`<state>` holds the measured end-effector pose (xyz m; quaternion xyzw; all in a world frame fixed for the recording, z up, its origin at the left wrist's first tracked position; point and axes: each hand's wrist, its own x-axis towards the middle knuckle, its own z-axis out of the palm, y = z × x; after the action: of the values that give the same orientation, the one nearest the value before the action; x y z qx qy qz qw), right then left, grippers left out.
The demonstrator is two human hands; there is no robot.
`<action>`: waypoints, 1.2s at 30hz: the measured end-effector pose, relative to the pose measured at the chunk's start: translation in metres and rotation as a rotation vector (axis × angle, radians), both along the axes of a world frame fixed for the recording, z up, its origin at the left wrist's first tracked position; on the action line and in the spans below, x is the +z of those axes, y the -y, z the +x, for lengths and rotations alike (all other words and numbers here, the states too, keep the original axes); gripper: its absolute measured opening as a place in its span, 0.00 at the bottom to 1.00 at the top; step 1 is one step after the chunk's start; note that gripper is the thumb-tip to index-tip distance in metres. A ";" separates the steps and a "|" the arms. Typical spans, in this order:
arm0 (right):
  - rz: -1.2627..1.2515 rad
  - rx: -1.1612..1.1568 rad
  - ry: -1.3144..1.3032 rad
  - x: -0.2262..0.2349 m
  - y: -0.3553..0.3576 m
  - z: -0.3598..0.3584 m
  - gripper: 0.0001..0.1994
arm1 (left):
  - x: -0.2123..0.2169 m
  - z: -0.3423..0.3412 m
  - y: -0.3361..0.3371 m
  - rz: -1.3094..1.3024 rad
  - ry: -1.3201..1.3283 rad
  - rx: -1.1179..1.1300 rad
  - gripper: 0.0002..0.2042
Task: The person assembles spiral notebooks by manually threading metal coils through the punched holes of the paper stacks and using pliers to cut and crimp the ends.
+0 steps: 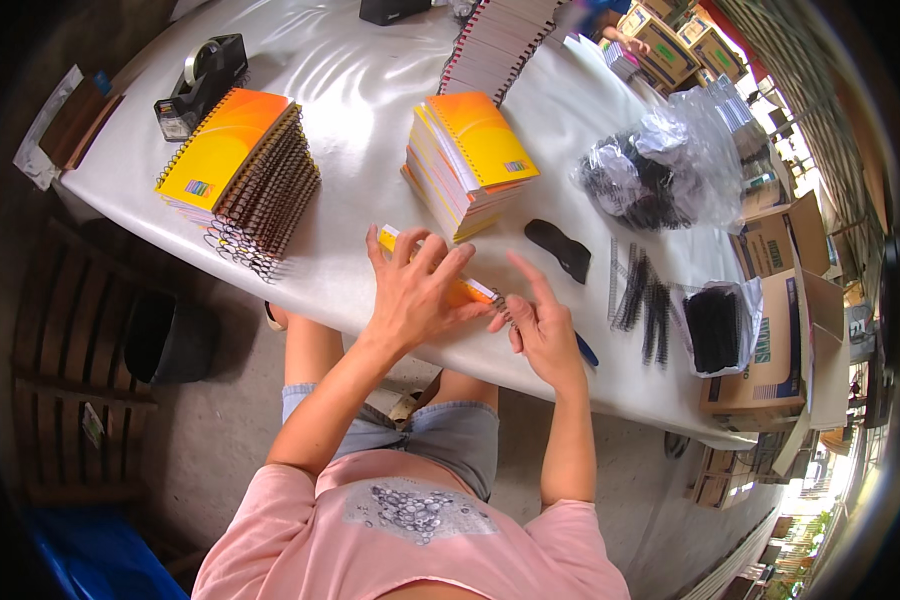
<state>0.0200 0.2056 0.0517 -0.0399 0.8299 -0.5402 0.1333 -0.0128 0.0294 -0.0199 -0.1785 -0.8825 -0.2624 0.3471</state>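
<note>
In the head view, the person's left hand (417, 290) arches over an orange-and-yellow notebook (473, 291) at the near edge of the pale worktop (360, 180), its grip closed on it between thumb and fingers. The right hand (542, 335) is at the notebook's right end, thumb and bent fingers against a dark wire coil (506, 308) there, index finger pointing away; whether that grip pinches the coil, I cannot tell.

Just beyond the hands is a tall stack of orange-and-yellow notebooks (480, 140). To the left is a second stack, coil-bound (232, 150), with a black tape dispenser (205, 85) on its far side. Farther away, a long stack of coil-bound books (495, 50) reaches the far edge of the view.

To the right of the hands lie a flat black object (558, 250), a blue slender item (586, 349) and loose black coils (646, 305). Farther right sit a clear plastic bag (670, 150) with dark contents and an open cardboard box (770, 340). Another person's hand (630, 43) shows at the far right.
</note>
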 end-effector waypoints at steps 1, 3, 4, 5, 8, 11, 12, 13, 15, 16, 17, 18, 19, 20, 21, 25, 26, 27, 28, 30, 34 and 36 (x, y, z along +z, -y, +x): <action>-0.040 -0.022 0.030 0.000 0.002 0.002 0.18 | 0.000 -0.002 0.002 0.030 -0.027 -0.021 0.26; 0.053 -0.062 -0.174 -0.005 0.003 0.007 0.16 | 0.003 -0.001 0.009 0.065 -0.024 -0.051 0.27; 0.118 -0.064 -0.290 -0.011 0.001 0.007 0.15 | 0.004 -0.001 0.012 0.098 -0.018 -0.084 0.29; 0.187 -0.074 -0.406 -0.016 -0.002 0.006 0.15 | 0.002 0.000 0.013 0.098 -0.016 -0.081 0.29; 0.188 0.195 -0.542 -0.019 -0.018 -0.003 0.15 | -0.003 -0.001 0.015 0.029 -0.001 -0.086 0.28; 0.072 0.203 0.042 -0.019 -0.029 -0.021 0.15 | -0.003 -0.003 0.015 0.068 -0.017 -0.109 0.28; 0.214 0.107 -0.276 -0.023 -0.039 -0.036 0.15 | -0.002 -0.005 0.012 0.081 0.001 -0.141 0.28; 0.348 0.014 -0.595 -0.028 -0.046 -0.051 0.14 | 0.000 -0.005 0.013 0.090 0.019 -0.166 0.27; 0.629 -0.075 -0.607 -0.043 -0.066 -0.071 0.15 | 0.003 -0.005 0.015 0.085 0.013 -0.178 0.27; 0.908 -0.162 -0.602 -0.052 -0.074 -0.077 0.17 | 0.003 -0.005 0.015 0.080 0.014 -0.187 0.27; 0.912 -0.167 -0.606 -0.059 -0.083 -0.081 0.17 | 0.003 -0.005 0.014 0.082 0.009 -0.192 0.27; 0.915 -0.174 -0.610 -0.063 -0.082 -0.085 0.18 | 0.003 -0.004 0.015 0.099 0.017 -0.204 0.27; 0.920 -0.183 -0.613 -0.066 -0.083 -0.088 0.20 | 0.004 -0.004 0.016 0.117 0.024 -0.219 0.27; 0.920 -0.182 -0.618 -0.067 -0.087 -0.088 0.20 | 0.005 -0.003 0.015 0.118 0.021 -0.217 0.27; 0.334 -0.198 -0.481 -0.064 -0.083 -0.084 0.20 | 0.006 -0.003 0.015 0.107 0.034 -0.225 0.27; -0.704 0.285 -0.289 -0.052 -0.034 -0.040 0.12 | 0.004 -0.001 0.020 0.133 0.071 -0.237 0.27; -0.704 0.276 -0.284 -0.054 -0.030 -0.038 0.12 | 0.003 0.000 0.020 0.134 0.080 -0.244 0.27; -0.473 0.208 -0.227 -0.051 -0.027 -0.041 0.09 | 0.005 -0.002 0.019 0.125 0.074 -0.262 0.27; -0.243 0.140 -0.168 -0.047 -0.027 -0.042 0.07 | 0.007 -0.003 0.017 0.116 0.068 -0.279 0.27; -0.504 0.192 -0.181 -0.038 -0.028 -0.038 0.07 | 0.005 -0.006 0.015 0.126 0.064 -0.294 0.27; -0.294 0.198 -0.189 -0.031 -0.026 -0.046 0.08 | 0.003 -0.010 0.013 0.095 0.026 -0.313 0.26; 0.119 0.035 -0.226 -0.030 -0.028 -0.049 0.09 | 0.001 -0.012 0.012 0.120 0.041 -0.323 0.27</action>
<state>-0.0291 0.2333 0.0217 -0.1071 0.8695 -0.4795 0.0506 -0.0243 0.0176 -0.0187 -0.2917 -0.8321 -0.3704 0.2921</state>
